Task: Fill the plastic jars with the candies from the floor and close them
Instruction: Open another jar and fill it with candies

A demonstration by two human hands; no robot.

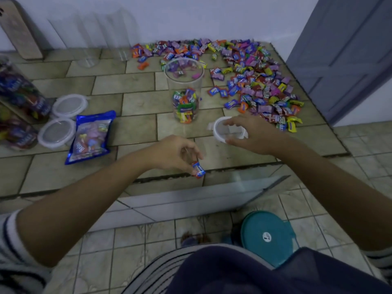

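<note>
A clear plastic jar (185, 90) stands upright and open on the raised tiled floor, with candies filling its bottom part. A big heap of wrapped candies (252, 81) spreads behind and to the right of it. My left hand (176, 153) pinches one red and blue candy (198, 170) near the step's front edge. My right hand (252, 134) grips a white jar lid (220, 129) just to the right of the jar's base.
Two more white lids (70, 106) (56, 133) and a blue candy bag (91, 136) lie at the left. Filled jars (21, 96) lie at the far left edge. Empty clear jars (89, 39) stand by the back wall. A teal stool (268, 236) is below the step, a grey door (347, 52) at right.
</note>
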